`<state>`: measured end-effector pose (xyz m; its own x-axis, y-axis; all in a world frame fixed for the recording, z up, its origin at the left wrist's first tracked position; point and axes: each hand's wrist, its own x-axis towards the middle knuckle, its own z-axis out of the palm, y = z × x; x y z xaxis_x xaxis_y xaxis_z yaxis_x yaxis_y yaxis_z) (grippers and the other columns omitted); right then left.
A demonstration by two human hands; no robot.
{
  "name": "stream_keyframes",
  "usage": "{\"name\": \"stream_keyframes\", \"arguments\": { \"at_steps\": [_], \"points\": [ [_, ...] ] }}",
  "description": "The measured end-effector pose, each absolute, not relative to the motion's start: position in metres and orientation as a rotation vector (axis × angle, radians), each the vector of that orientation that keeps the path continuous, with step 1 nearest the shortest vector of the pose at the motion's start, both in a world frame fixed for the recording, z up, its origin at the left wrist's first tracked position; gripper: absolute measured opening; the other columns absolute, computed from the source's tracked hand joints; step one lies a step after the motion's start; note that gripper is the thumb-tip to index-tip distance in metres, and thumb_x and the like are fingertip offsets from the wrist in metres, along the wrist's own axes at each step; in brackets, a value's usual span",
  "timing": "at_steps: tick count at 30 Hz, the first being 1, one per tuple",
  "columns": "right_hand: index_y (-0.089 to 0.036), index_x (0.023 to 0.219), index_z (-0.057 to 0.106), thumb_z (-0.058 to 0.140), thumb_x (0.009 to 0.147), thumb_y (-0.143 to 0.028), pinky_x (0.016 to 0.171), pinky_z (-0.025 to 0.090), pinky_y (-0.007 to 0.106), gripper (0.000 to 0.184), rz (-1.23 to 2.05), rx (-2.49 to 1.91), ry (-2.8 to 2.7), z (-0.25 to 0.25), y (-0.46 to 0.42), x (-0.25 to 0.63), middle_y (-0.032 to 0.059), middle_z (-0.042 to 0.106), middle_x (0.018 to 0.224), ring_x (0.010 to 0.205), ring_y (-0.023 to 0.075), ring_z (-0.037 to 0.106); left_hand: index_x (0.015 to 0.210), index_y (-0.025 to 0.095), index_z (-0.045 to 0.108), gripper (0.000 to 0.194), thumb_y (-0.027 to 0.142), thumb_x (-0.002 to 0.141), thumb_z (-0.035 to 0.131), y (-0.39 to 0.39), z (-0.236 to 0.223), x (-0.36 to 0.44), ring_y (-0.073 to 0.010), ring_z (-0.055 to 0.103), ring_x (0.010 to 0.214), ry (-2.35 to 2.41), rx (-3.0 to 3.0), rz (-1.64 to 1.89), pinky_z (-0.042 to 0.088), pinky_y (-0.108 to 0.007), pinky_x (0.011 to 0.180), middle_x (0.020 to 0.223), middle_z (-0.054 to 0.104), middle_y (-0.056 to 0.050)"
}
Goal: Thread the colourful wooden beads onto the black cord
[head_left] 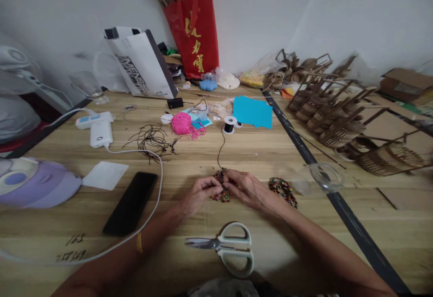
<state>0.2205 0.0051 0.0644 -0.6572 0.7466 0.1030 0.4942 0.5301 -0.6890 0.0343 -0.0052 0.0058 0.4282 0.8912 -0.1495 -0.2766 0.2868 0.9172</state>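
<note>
My left hand (199,194) and my right hand (244,187) meet over a string of small multicoloured beads (221,185) on the wooden table (257,152). Both hands pinch the beaded loop, fingers closed on it. A thin black thread (221,146) runs from the beads up to a black thread spool (229,124). A second beaded loop (283,190) lies just right of my right wrist. White-handled scissors (226,245) lie shut on the table near me, below my hands.
A black phone (130,202), white cable (149,152) and power bank (100,132) lie left. Pink yarn (182,123), tangled black thread (152,140) and blue paper (253,111) sit further back. A clear lid (325,176) and wooden baskets (341,116) are right; bags (194,35) stand against the wall.
</note>
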Motion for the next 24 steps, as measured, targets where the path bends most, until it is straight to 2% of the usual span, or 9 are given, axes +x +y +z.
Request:
{"name": "stream_keyframes", "arguments": {
  "at_steps": [4, 7, 12, 19, 24],
  "points": [
    [-0.017, 0.093, 0.055, 0.049, 0.091, -0.016, 0.061, 0.038, 0.021, 0.006, 0.958, -0.978, -2.422, 0.065, 0.011, 0.226, 0.0011, 0.058, 0.08, 0.066, 0.0112, 0.05, 0.07, 0.011, 0.063, 0.025, 0.033, 0.067, 0.075, -0.004, 0.007, 0.034, -0.0103, 0.049, 0.059, 0.811, 0.979, 0.895, 0.038, -0.023, 0.059, 0.064, 0.056, 0.0],
    [-0.016, 0.093, 0.058, 0.051, 0.089, -0.012, 0.067, 0.04, 0.023, 0.009, 0.931, -0.922, -2.458, 0.064, 0.014, 0.228, 0.0036, 0.059, 0.086, 0.073, 0.0128, 0.054, 0.07, 0.012, 0.062, 0.023, 0.031, 0.065, 0.075, -0.003, 0.007, 0.034, -0.0103, 0.049, 0.059, 0.85, 0.976, 0.922, 0.038, -0.023, 0.059, 0.065, 0.057, 0.0],
    [-0.016, 0.088, 0.058, 0.046, 0.092, -0.013, 0.066, 0.04, 0.023, 0.013, 0.789, -0.95, -2.517, 0.065, 0.013, 0.228, 0.0045, 0.057, 0.085, 0.071, 0.0132, 0.053, 0.069, 0.013, 0.061, 0.023, 0.032, 0.066, 0.073, -0.002, 0.009, 0.033, -0.0103, 0.047, 0.06, 0.889, 1.041, 0.918, 0.037, -0.023, 0.059, 0.063, 0.056, 0.001],
    [-0.018, 0.089, 0.053, 0.043, 0.095, -0.016, 0.062, 0.038, 0.022, 0.012, 0.784, -1.007, -2.522, 0.067, 0.007, 0.225, 0.0017, 0.057, 0.079, 0.065, 0.012, 0.051, 0.068, 0.013, 0.058, 0.03, 0.041, 0.073, 0.067, -0.002, 0.018, 0.03, -0.011, 0.046, 0.06, 0.957, 1.347, 0.86, 0.035, -0.022, 0.058, 0.063, 0.054, 0.001],
    [-0.017, 0.089, 0.052, 0.041, 0.096, -0.019, 0.063, 0.037, 0.023, 0.014, 0.569, -0.939, -2.633, 0.067, 0.004, 0.225, 0.0051, 0.055, 0.085, 0.072, 0.014, 0.051, 0.069, 0.013, 0.057, 0.025, 0.036, 0.078, 0.061, -0.002, 0.013, 0.029, -0.0122, 0.05, 0.062, 0.996, 1.551, 0.826, 0.038, -0.022, 0.059, 0.066, 0.057, -0.001]
  ]
}}
